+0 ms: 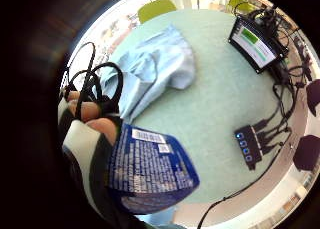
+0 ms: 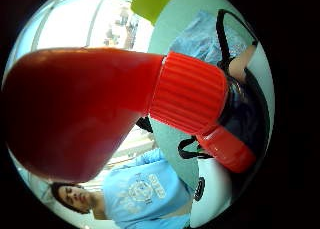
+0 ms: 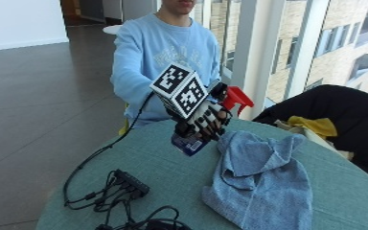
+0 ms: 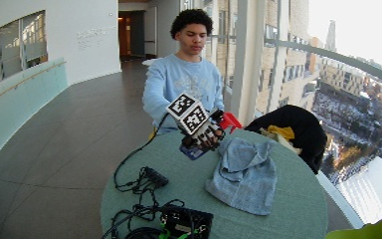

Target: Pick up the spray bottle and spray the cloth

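- Holding one spray bottle [image 3: 200, 129] above the table [image 3: 165, 167], my gloved right hand [image 3: 200, 117] has its fingers curled round the bottle's body.
- Its long axis is tilted: the red trigger head [image 3: 236, 97] sits up and away from me toward the window side, and the blue labelled base points down at the tabletop.
- One light blue cloth [image 3: 260, 182] lies crumpled on the table just beside and below the bottle, not touching it.
- One blue label [image 1: 150, 169] wraps the bottle, with white print and a barcode patch; I cannot read the words.
- One black hub [image 3: 130, 182] with cables lies on the table, well apart from the cloth.
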